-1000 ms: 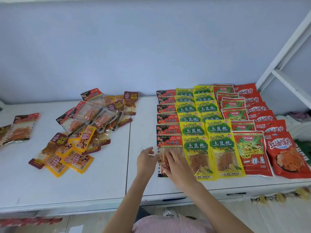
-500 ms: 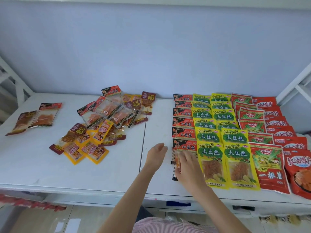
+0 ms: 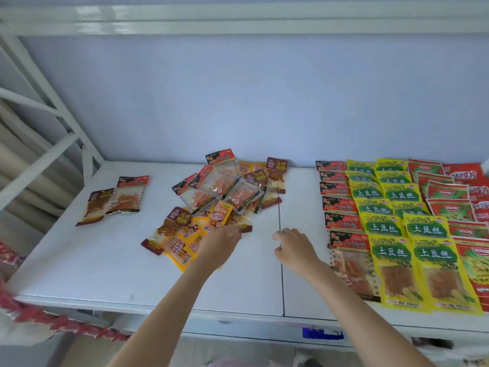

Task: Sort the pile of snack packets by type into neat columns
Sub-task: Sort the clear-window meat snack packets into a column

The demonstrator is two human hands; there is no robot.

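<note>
Glossy flat snack packets [image 3: 219,200]: left hand [image 3: 219,243] fingers reach them, grip unclear; right hand [image 3: 295,247] open.

I see a white worktop [image 3: 79,274], yellow-and-green packets [image 3: 391,263], red packets [image 3: 473,258], black-and-red headed clear packets [image 3: 349,258], and a pale blue wall [image 3: 238,102].
</note>
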